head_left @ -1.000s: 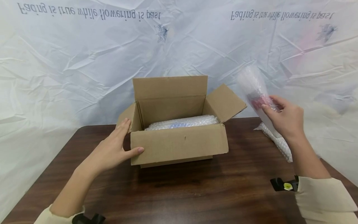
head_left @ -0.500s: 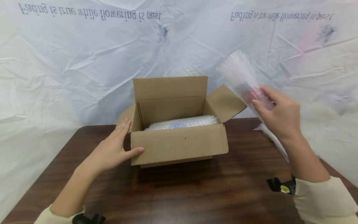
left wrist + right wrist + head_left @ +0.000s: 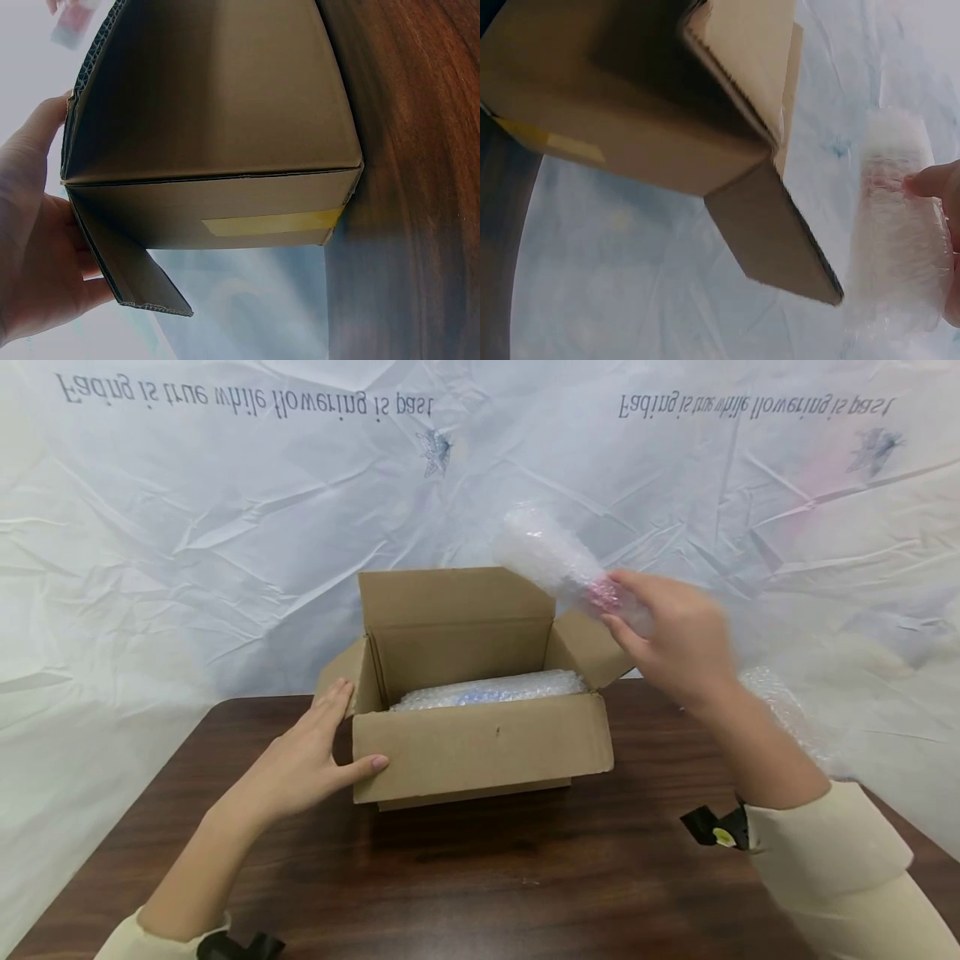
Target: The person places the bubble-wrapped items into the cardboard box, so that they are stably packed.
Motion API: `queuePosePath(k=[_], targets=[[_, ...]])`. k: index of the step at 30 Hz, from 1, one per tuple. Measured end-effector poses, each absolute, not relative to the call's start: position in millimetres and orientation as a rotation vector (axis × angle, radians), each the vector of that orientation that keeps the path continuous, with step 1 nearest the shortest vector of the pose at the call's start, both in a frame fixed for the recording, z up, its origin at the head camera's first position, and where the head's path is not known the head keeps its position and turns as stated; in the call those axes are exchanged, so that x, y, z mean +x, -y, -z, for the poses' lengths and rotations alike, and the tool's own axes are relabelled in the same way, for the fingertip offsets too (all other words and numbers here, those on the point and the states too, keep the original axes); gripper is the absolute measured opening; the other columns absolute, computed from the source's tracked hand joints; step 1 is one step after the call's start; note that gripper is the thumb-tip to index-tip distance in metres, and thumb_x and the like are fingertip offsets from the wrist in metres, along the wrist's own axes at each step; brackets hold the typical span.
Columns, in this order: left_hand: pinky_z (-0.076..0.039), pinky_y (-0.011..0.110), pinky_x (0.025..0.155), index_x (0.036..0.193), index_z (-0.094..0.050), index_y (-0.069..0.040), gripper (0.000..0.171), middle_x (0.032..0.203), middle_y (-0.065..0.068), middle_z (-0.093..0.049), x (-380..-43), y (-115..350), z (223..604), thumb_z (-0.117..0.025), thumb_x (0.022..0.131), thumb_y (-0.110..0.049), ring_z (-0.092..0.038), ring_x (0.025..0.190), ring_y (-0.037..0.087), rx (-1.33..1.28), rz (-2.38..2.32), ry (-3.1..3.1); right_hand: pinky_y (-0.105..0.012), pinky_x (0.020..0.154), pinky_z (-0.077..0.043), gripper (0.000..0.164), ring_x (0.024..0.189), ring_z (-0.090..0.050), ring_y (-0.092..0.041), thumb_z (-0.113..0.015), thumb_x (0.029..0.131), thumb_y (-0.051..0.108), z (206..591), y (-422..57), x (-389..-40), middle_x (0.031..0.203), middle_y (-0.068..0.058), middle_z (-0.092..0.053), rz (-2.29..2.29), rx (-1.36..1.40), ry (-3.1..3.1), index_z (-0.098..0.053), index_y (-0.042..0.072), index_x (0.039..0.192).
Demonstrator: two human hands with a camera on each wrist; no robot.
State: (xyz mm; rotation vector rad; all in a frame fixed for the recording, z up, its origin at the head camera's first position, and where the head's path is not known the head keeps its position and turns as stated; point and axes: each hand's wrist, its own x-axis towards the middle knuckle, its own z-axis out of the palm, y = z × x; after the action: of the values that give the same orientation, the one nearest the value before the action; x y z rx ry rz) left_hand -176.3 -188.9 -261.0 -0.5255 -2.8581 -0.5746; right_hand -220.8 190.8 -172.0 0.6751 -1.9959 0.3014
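A cardboard box stands on the table with its flaps spread. My left hand rests on its left front corner, the fairly straight fingers along the left flap and the thumb on the front flap. My right hand pinches a bubble-wrapped package above the box's right back corner. This package is long and tilted, and a pink patch shows through the wrap in the right wrist view too, near the thumb. Inside the box lies another bubble-wrapped package with a blue patch; its lower part is hidden by the front flap.
More bubble wrap lies at the table's right side, partly behind the right forearm. The dark wooden table reaches back to a wrinkled white sheet with printed words. The right flap sticks outward below the held package.
My right hand has carried the bubble-wrapped package leftward and slightly up, from the table's right side to above the box. My left hand and the box have stayed in place.
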Motion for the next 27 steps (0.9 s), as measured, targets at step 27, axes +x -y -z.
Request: queuePosePath(k=[27], targets=[[-0.023,0.061,0.1,0.148,-0.004,-0.004,0.106,0.153,0.013,-0.006,-177.0,188.9,259.9,-0.05,0.079,-0.07,-0.009,0.138,0.031,-0.518,0.566,2.856,-0.042,0.076,-0.049,0.032,0.104,-0.057,-0.025,-0.063,0.087,0.014,190.9,-116.7,-258.3,0.112,-0.006,-0.064,-0.139,0.994,2.415,-0.06,0.014,0.118]])
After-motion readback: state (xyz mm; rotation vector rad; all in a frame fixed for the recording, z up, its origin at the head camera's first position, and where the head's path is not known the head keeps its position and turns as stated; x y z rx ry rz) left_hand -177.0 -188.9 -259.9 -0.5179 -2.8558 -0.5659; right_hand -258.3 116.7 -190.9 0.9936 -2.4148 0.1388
